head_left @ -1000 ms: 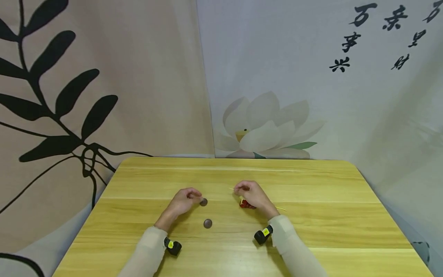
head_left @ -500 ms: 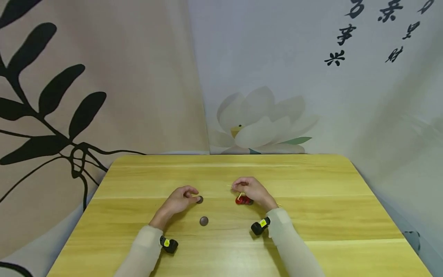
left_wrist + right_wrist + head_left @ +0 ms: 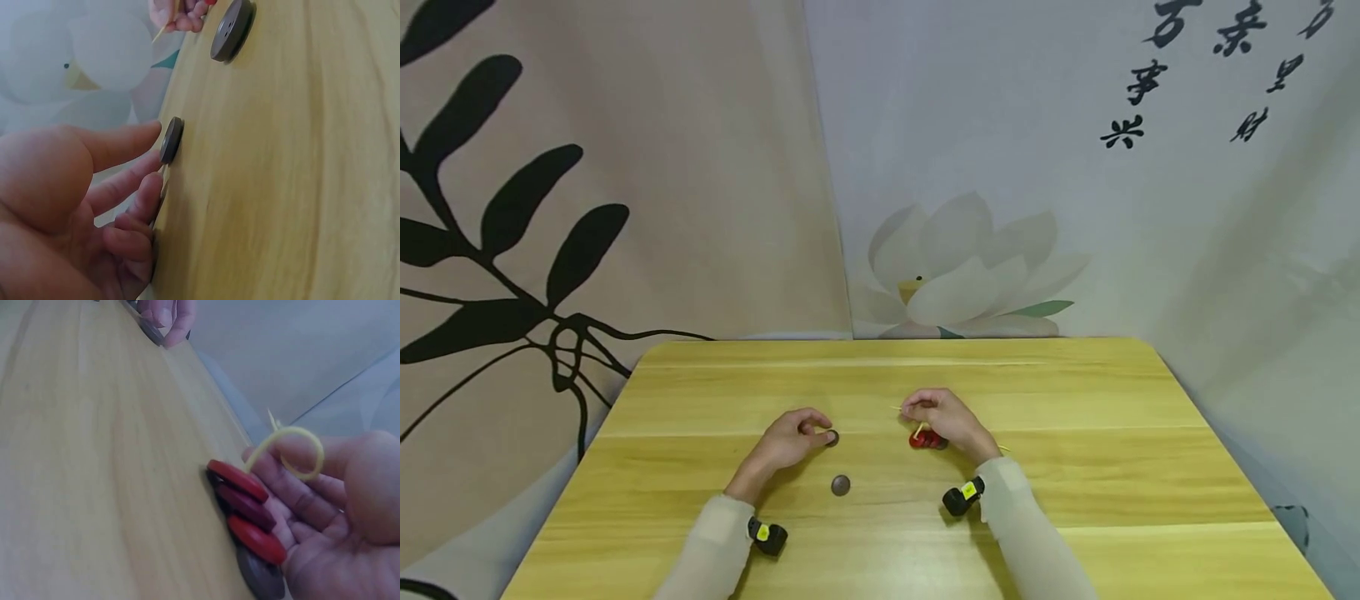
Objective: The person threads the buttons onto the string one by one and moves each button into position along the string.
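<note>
My left hand [image 3: 792, 439] has its thumb and forefinger at opposite edges of a dark brown button [image 3: 171, 140], which lies on the table. My right hand [image 3: 946, 417] pinches a yellow string [image 3: 312, 450] near its tip, and a loop of it curves by the thumb in the right wrist view. Threaded on this string is an overlapping row of buttons: a red button [image 3: 237, 479], a darker red button [image 3: 247, 506], another red button [image 3: 256, 539] and a dark brown button [image 3: 261, 575]. They rest on the table under my right hand.
A second loose dark brown button [image 3: 841, 485] lies flat, nearer to me than the first. The wooden table [image 3: 1075, 517] reaches back to a printed curtain [image 3: 752, 208]. A camera is strapped at each wrist.
The head view has shifted slightly. My left thumb and forefinger have settled onto the button's edges. My right hand keeps its pinch on the string, almost still.
</note>
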